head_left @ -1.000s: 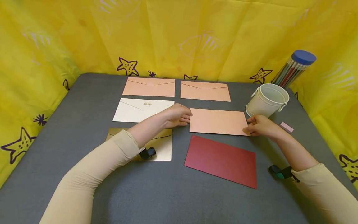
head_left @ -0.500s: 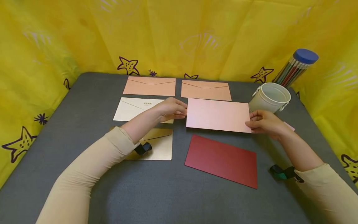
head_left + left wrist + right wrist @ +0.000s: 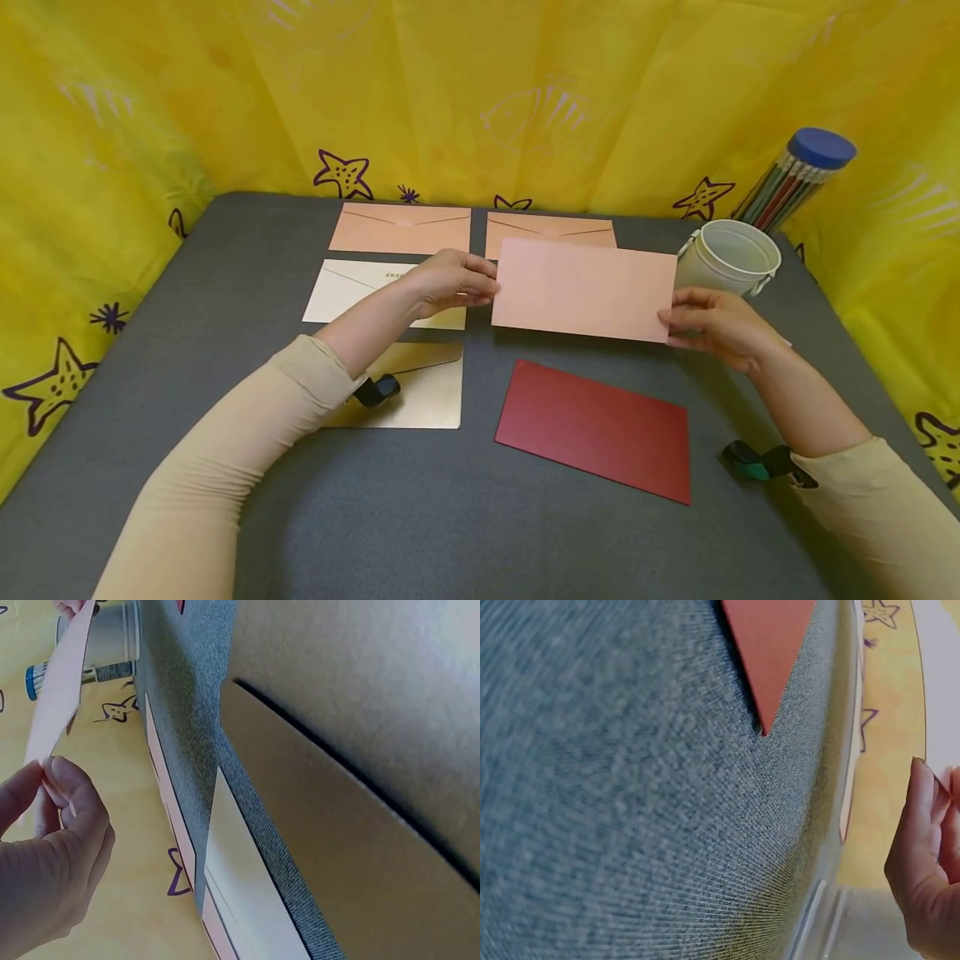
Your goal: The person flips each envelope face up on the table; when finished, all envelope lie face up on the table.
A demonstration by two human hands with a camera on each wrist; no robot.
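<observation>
A plain pink envelope [image 3: 583,290] is held up off the table between both hands, its flapless face toward the head camera. My left hand [image 3: 454,283] pinches its left edge between thumb and fingers, as the left wrist view also shows on the envelope [image 3: 64,690]. At the opposite end, my right hand [image 3: 716,325] pinches the lower right edge. Behind the raised envelope lies another pink envelope [image 3: 551,227], partly covered by it. Below it on the table is a dark red envelope [image 3: 592,432], set at a slant.
Left of these lie a pink envelope [image 3: 401,229], a white envelope [image 3: 345,293] and a gold envelope [image 3: 427,392], the last two partly hidden by my left arm. A white bucket [image 3: 731,258] and a blue-lidded tube of pencils [image 3: 795,179] stand at the right rear.
Both hands have lifted the pink envelope off the table and moved it up and slightly away, so it now overlaps the pink envelope behind. The other envelopes have stayed put.
</observation>
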